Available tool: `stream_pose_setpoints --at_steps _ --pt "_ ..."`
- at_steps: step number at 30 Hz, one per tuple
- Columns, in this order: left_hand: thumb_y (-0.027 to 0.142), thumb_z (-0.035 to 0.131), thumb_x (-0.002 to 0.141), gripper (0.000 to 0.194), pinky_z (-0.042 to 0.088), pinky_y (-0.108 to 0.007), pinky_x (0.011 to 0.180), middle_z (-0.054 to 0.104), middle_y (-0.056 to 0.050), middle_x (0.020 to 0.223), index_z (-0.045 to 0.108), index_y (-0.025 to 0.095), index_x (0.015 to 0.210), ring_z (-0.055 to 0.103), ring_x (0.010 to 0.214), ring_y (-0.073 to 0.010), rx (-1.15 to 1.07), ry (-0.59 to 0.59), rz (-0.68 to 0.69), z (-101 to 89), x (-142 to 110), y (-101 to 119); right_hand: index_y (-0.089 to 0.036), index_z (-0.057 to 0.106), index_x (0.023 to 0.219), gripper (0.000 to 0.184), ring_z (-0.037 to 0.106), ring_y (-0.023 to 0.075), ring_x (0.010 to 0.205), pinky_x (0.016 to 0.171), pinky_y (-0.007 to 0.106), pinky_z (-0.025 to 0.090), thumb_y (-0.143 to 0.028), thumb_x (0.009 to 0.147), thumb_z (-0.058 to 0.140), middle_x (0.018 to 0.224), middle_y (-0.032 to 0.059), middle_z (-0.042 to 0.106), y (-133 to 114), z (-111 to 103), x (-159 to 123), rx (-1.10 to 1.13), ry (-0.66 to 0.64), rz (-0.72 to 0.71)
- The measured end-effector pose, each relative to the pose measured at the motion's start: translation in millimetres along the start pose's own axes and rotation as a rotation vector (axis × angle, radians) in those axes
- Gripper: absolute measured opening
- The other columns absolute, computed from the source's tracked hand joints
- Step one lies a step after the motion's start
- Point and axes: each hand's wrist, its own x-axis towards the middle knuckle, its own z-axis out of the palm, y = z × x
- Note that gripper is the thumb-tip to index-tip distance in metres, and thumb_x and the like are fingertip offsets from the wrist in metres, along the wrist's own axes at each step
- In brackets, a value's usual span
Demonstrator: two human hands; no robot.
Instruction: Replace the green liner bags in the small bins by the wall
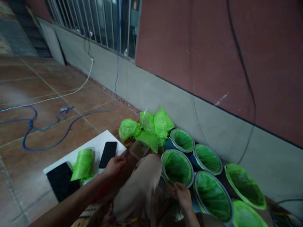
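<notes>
My left hand is over the near right edge of a white box, its fingers curled together; what they hold, if anything, is hidden. Beside it on the box lies a black phone. A roll of green plastic bags and a black tablet-like slab are farther left. My right hand is closed in a pinch at the near rim of a round bin lined with a green bag. Whatever sits between those fingers is too small to make out.
More green-lined bins stand in rows along the wall. Several tied green bags lie by the wall, near a clear plastic container. A blue cable and a white cable cross the tiled floor.
</notes>
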Motion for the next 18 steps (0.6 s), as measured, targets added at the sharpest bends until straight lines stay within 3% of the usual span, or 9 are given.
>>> stream_pose_setpoints --at_steps 3,6,12,18 --pt "0.001 0.064 0.072 0.014 0.047 -0.020 0.044 0.066 -0.004 0.056 0.063 0.014 0.068 0.063 0.046 -0.0152 -0.182 0.049 -0.246 -38.7 -19 -26 -0.021 0.061 0.083 0.048 0.060 0.0174 0.048 0.046 0.028 0.047 -0.054 0.051 0.075 0.059 0.0014 0.067 3 15 -16 0.158 -0.031 -0.020" --pt "-0.005 0.056 0.077 0.019 0.055 -0.021 0.052 0.069 -0.006 0.063 0.062 0.013 0.074 0.068 0.053 -0.0157 -0.410 0.113 -0.364 -56.3 -27 -40 -0.019 0.062 0.085 0.058 0.058 0.0151 0.046 0.046 0.027 0.046 -0.058 0.046 0.078 0.058 0.0003 0.066 -4 23 -31 0.210 -0.059 -0.037" --pt "-0.006 0.044 0.084 0.024 0.059 -0.022 0.060 0.071 -0.007 0.075 0.061 0.010 0.088 0.071 0.063 -0.0144 -0.720 0.118 -0.352 -46.6 -18 -37 -0.017 0.060 0.089 0.065 0.057 0.0123 0.046 0.046 0.023 0.044 -0.062 0.046 0.080 0.058 -0.0009 0.065 -9 26 -52 0.242 -0.082 -0.049" --pt "-0.001 0.046 0.085 0.020 0.059 -0.024 0.061 0.070 -0.009 0.075 0.063 0.008 0.088 0.069 0.062 -0.0142 -0.743 0.023 -0.357 -54.1 -20 -26 -0.016 0.061 0.088 0.061 0.058 0.0128 0.047 0.046 0.023 0.044 -0.059 0.049 0.080 0.060 0.0004 0.066 -3 26 -63 0.258 -0.058 -0.070"
